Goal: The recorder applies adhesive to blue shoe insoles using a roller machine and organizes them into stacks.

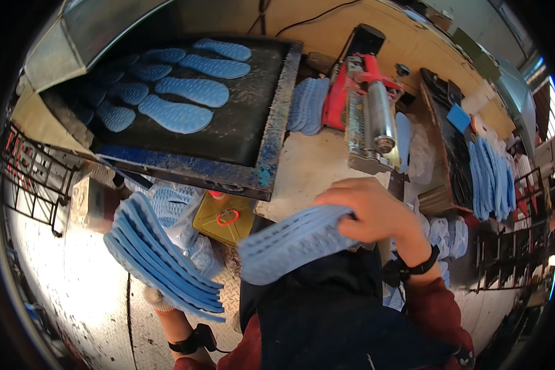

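My left hand (157,300) holds up a thick fanned stack of blue textured insoles (157,259) at the lower left. The stack hides most of its fingers. In front of my body, my right hand (370,209) grips more blue insoles (296,243) by one end, thumb on the near side. Their far end is slightly blurred and points left, toward the stack but apart from it. Beyond my hands, several blue insoles (194,91) lie in rows on a black flat bed (246,117) with a worn blue metal frame.
A red-framed roller machine (376,111) stands on the pale worktop (308,166), beside another pile of insoles (308,105). Below sits a yellow-green can (222,222) near plastic bags of insoles (172,206). More insoles (492,176) hang together at right, near a black rack (512,259).
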Action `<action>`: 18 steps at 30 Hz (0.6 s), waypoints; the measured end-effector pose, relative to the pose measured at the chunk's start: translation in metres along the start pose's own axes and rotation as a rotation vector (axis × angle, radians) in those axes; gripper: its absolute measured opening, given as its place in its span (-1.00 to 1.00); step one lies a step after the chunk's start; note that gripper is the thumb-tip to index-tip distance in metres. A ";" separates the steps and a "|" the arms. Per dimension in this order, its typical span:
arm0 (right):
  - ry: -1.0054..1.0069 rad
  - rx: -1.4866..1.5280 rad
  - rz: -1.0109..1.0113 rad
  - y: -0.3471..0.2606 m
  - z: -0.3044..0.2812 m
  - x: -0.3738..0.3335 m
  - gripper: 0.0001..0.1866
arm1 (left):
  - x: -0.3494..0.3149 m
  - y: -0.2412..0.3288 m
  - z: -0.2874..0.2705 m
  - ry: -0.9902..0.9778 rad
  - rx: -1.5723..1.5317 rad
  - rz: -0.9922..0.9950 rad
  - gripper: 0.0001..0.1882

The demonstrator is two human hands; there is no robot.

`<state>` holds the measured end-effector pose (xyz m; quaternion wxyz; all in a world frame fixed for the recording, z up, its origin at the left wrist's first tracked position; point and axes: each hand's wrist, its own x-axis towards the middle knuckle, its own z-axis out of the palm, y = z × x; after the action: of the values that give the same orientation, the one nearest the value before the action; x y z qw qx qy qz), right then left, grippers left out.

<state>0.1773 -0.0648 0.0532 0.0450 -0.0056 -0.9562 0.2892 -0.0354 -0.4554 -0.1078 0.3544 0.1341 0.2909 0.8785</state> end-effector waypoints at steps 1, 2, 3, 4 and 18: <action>-0.073 -0.115 0.056 0.008 0.011 0.002 -0.61 | -0.001 0.001 -0.006 -0.039 -0.063 -0.045 -0.14; -0.138 -0.239 0.087 0.019 0.027 0.008 -0.62 | -0.001 -0.001 -0.013 -0.087 -0.034 -0.048 -0.11; -0.157 -0.348 0.068 0.032 0.044 0.015 -0.63 | -0.001 -0.003 -0.021 -0.118 -0.012 -0.040 -0.09; -0.111 -0.409 0.104 0.044 0.063 0.022 -0.70 | -0.002 -0.004 -0.029 -0.092 0.056 -0.035 -0.06; 0.285 -0.647 0.120 0.125 0.109 0.090 -0.56 | 0.061 -0.036 0.073 -0.021 0.100 -0.265 -0.05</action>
<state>0.0759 -0.0179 -0.0991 0.1569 -0.1160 -0.9803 -0.0300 -0.0266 -0.3617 -0.0703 0.4630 0.1211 0.3458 0.8070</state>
